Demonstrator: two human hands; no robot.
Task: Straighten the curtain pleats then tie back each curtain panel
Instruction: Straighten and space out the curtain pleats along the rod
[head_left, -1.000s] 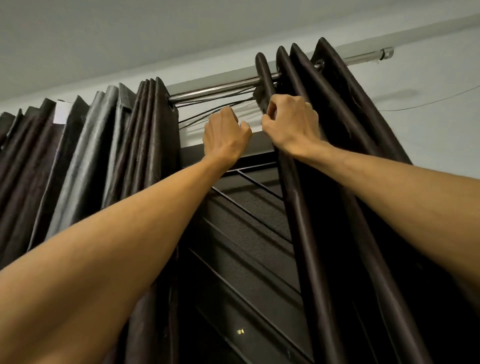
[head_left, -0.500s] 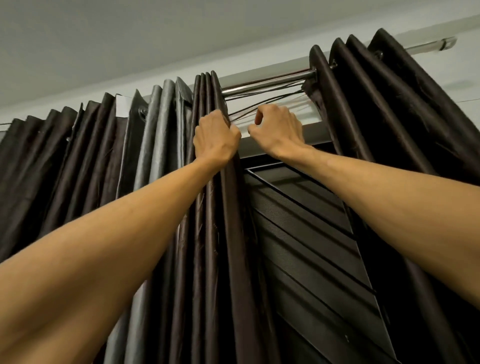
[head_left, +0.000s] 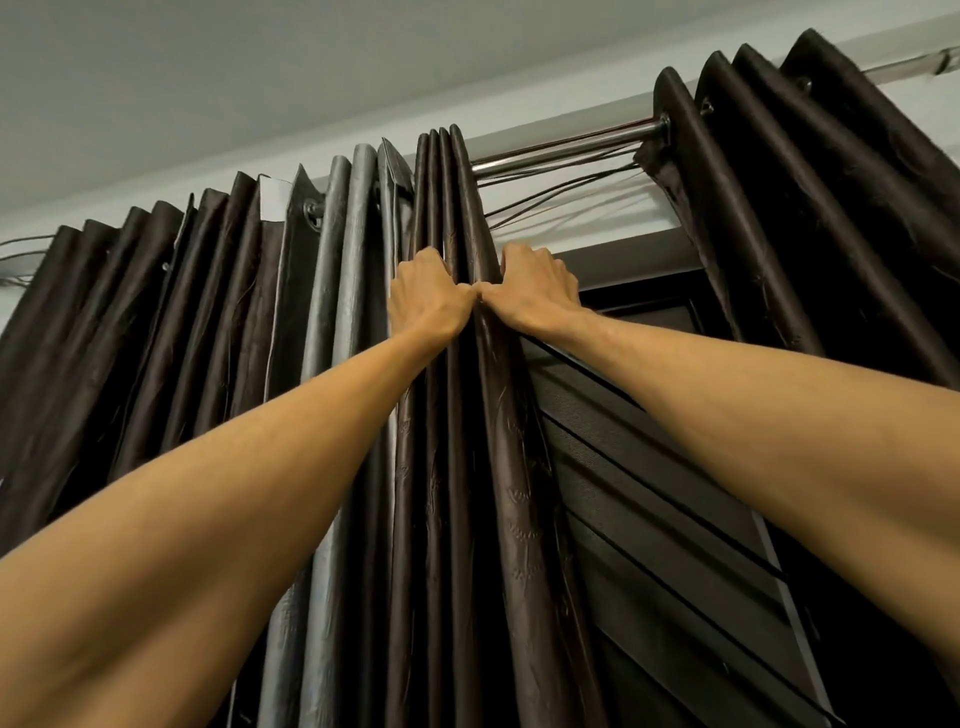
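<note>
Just above the middle of the frame, the left hand (head_left: 428, 299) and the right hand (head_left: 535, 293) are touching thumb to thumb on the curtain (head_left: 457, 208) — both are curling their fingers round its bunched dark folds (the fingertips are hiding behind the cloth). This curtain is hanging from the rod (head_left: 566, 141) at centre top — the other curtain (head_left: 805, 208) is hanging at the upper right, well apart.
</note>
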